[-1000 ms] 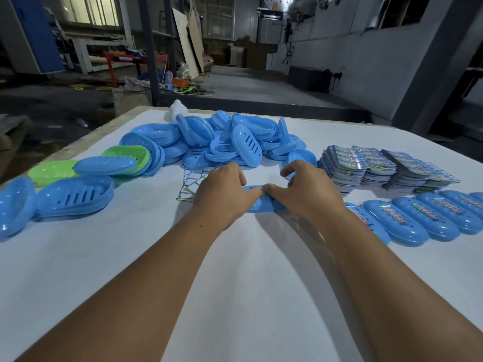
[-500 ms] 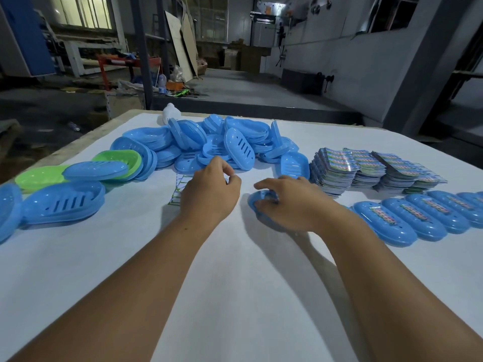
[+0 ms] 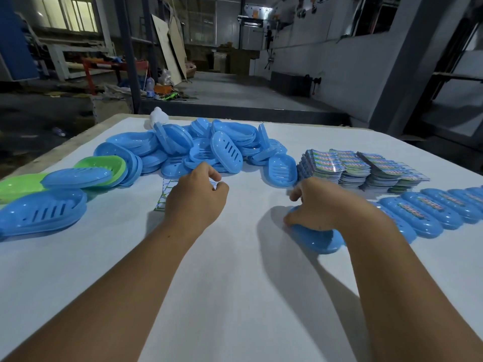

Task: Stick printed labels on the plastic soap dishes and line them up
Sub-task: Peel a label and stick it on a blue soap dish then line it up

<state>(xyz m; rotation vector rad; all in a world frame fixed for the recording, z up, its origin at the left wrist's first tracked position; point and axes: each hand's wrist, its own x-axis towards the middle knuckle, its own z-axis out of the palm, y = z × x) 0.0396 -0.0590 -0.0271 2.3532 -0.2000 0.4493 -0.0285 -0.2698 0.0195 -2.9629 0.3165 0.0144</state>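
My right hand (image 3: 317,205) grips a blue dish (image 3: 320,237), heading beside the labelled row (image 3: 428,211); left hand (image 3: 196,197) curled over the label sheet (image 3: 164,193), grasp unclear.

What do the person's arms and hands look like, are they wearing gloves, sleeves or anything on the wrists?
Both arms are bare as far up the forearm as the picture reaches, with no sleeves showing. The left hand and right hand wear no gloves, and no watch, bracelet or ring is visible on the parts in view.
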